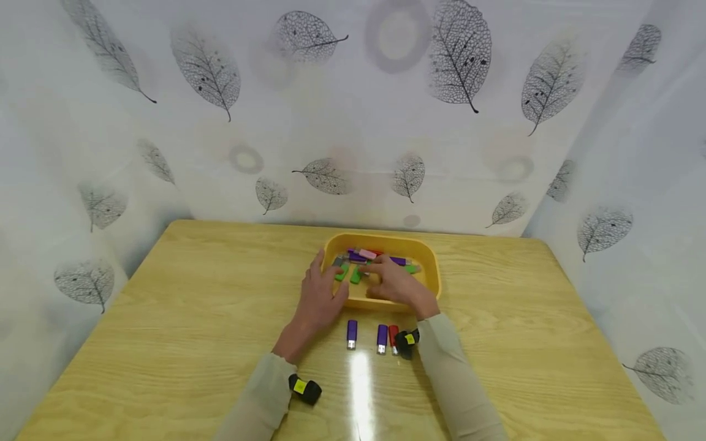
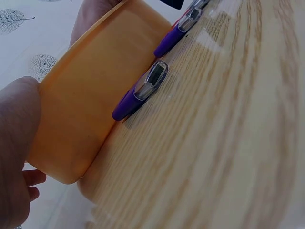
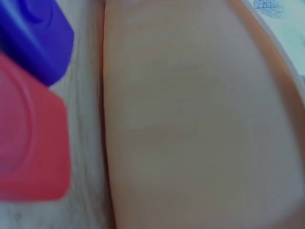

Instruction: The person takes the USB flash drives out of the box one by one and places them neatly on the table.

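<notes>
While both hands work at it, the yellow tray (image 1: 427, 260) sits near the far edge of the table (image 1: 165, 318), about midway between its left and right edges. Inside lie several small drives: green ones (image 1: 343, 272) toward the tray's left end, purple (image 1: 357, 258) and pink (image 1: 368, 253) ones along its far wall.

The left hand (image 1: 320, 300) is at the tray's near left corner, thumb up along the left wall and fingers straight on the near rim; the left wrist view shows the palm (image 2: 16, 143) flat against the outer wall (image 2: 81, 119). It grips nothing. The right hand (image 1: 394, 283) reaches over the near rim into the tray, fingers bent down among the drives; whether it pinches one cannot be told. The right wrist view is blurred, showing only the tray wall (image 3: 190, 119) just beside a red (image 3: 28, 148) and a purple (image 3: 33, 38) drive.

On the table just before the tray's near wall lie three drives in a row: a purple one (image 1: 352, 334), a second purple one (image 1: 382, 339) and a red one (image 1: 393, 338), the last two touching. Each wrist carries a black camera with a yellow mark, left (image 1: 305, 388) and right (image 1: 407, 340). Leaf-patterned sheeting (image 1: 353, 110) hangs behind the table.
</notes>
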Demonstrator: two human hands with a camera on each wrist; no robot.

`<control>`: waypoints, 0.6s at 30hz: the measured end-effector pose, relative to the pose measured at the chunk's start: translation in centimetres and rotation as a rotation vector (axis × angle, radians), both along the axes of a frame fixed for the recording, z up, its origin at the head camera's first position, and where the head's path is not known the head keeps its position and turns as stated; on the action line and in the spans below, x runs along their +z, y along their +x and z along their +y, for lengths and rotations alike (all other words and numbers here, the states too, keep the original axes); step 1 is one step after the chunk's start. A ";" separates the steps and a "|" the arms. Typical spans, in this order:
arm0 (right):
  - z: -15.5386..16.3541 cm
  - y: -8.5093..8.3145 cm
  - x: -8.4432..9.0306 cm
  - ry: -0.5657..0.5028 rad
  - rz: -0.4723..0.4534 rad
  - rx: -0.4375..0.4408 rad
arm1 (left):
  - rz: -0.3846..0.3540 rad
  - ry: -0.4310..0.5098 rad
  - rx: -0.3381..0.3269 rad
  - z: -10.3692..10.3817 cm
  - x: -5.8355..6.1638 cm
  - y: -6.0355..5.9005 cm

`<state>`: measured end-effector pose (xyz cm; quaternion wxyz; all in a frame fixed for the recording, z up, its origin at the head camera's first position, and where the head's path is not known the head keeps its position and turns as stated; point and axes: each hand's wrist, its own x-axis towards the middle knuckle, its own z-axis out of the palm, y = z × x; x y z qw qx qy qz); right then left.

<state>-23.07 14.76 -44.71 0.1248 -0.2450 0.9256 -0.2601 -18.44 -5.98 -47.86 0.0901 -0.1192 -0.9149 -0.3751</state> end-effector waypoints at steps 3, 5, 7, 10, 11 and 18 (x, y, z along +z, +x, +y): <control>0.0 0.0 -0.1 0.005 0.029 0.026 | 0.002 -0.007 0.003 0.1 -0.1 0.0; 0.0 0.1 -0.2 -0.003 0.033 0.029 | 0.010 -0.013 0.008 0.0 -0.2 0.0; 0.0 0.1 -0.2 -0.017 0.026 0.022 | 0.022 -0.018 0.010 0.0 -0.2 -0.1; 0.1 0.2 -0.2 -0.027 -0.001 -0.009 | 0.044 -0.016 -0.001 0.0 -0.3 -0.2; 0.1 0.2 -0.2 -0.030 -0.008 -0.020 | 0.048 -0.013 -0.005 0.1 -0.3 -0.2; 0.1 0.2 -0.2 -0.007 -0.026 -0.076 | 0.037 0.019 -0.005 0.2 -0.3 -0.2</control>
